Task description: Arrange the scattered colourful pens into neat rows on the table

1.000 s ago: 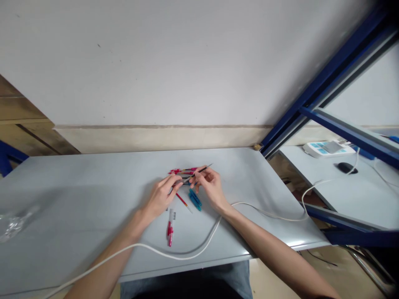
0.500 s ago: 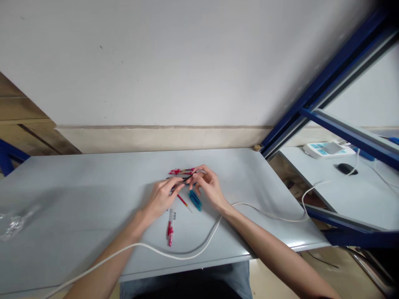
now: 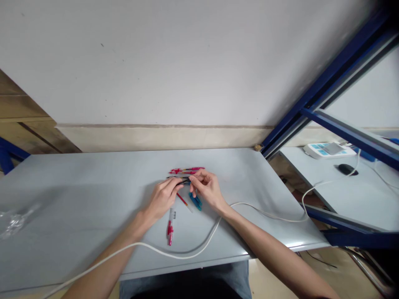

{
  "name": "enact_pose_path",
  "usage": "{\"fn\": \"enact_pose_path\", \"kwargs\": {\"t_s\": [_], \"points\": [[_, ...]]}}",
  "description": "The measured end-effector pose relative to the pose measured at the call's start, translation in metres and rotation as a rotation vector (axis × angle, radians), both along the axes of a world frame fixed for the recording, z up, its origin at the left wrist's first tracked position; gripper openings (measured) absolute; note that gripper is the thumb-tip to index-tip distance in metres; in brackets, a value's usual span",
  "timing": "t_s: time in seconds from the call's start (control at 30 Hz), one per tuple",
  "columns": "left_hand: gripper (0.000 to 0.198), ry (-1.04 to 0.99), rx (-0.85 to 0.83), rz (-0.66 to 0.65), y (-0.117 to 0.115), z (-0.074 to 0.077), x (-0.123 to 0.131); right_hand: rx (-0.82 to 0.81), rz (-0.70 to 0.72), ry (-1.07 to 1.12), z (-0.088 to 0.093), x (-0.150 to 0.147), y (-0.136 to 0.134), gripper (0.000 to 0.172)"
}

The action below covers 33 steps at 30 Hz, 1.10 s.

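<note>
Between my two hands is a thin black pen or pen part (image 3: 184, 181), lying nearly level just above the table. My left hand (image 3: 162, 196) pinches its left end, and the fingers of my right hand (image 3: 207, 187) close on its right end. Several red pens (image 3: 187, 170) lie just beyond the fingers. A blue pen part (image 3: 196, 202) rests beneath my right hand. Below my left hand is a red ink refill (image 3: 182, 199) with a pale tip. Nearer to me lies a clear pen barrel with a red grip and cap (image 3: 170, 232).
A white cable (image 3: 174, 257) crosses the grey table (image 3: 93, 199) and passes over my left forearm. Crumpled clear plastic (image 3: 14, 224) lies at the left. Beyond the blue frame (image 3: 299, 108) at right are a white scale (image 3: 328, 150) and a black mouse (image 3: 348, 169).
The black pen part has come down from a steeper tilt to nearly level. My right hand has shifted slightly down and left, uncovering more of the red pens.
</note>
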<state>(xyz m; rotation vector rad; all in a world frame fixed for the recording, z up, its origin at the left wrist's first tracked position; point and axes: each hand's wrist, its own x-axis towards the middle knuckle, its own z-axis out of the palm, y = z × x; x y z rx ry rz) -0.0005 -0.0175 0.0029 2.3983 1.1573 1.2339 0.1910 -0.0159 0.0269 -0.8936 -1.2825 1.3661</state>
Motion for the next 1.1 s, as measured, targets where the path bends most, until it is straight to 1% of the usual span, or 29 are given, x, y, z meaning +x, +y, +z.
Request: {"fn": "enact_pose_path", "kwargs": {"t_s": [0.1,0.23,0.27,0.3,0.37,0.4,0.47,0.5,0.57,0.67,0.77,0.83,0.97,1.1], "points": [[0.015,0.047,-0.015,0.045,-0.005,0.004,0.002,-0.031,0.011,-0.009,-0.003,-0.003,-0.002,0.039],[0.019,0.239,-0.073,0.067,-0.010,0.008,0.004,-0.069,0.144,-0.008,-0.004,-0.007,-0.005,0.043],[0.020,0.241,-0.084,0.069,-0.009,0.007,0.003,-0.058,0.160,-0.023,-0.004,-0.007,-0.006,0.041],[0.021,0.212,-0.088,0.076,-0.007,0.006,0.001,-0.029,0.145,-0.054,-0.004,-0.007,-0.007,0.038],[0.022,0.111,-0.092,0.127,0.000,0.004,-0.006,0.082,0.055,-0.175,-0.004,-0.006,-0.009,0.031],[0.022,0.066,-0.095,0.173,0.005,0.003,-0.010,0.158,0.008,-0.255,-0.004,-0.006,-0.010,0.027],[0.022,0.028,-0.110,0.271,0.014,0.002,-0.019,0.340,-0.014,-0.429,-0.005,-0.007,-0.014,0.016],[0.023,0.034,-0.120,0.308,0.018,0.002,-0.023,0.441,0.022,-0.518,-0.005,-0.009,-0.016,0.014],[0.025,0.085,-0.138,0.360,0.023,0.002,-0.029,0.630,0.140,-0.684,-0.005,-0.015,-0.019,0.017],[0.030,0.181,-0.148,0.377,0.025,0.002,-0.032,0.814,0.284,-0.890,-0.004,-0.027,-0.021,0.022],[0.028,0.233,-0.150,0.350,0.024,0.003,-0.030,0.918,0.369,-1.047,-0.002,-0.038,-0.017,0.022],[0.027,0.252,-0.152,0.341,0.024,0.004,-0.030,0.947,0.385,-1.110,-0.002,-0.043,-0.012,0.018],[0.028,0.257,-0.134,0.343,0.023,0.010,-0.031,0.919,0.388,-1.149,-0.008,-0.050,-0.007,0.010],[0.029,0.272,-0.112,0.356,0.021,0.016,-0.031,0.957,0.388,-1.170,-0.009,-0.054,-0.004,0.010]]}}
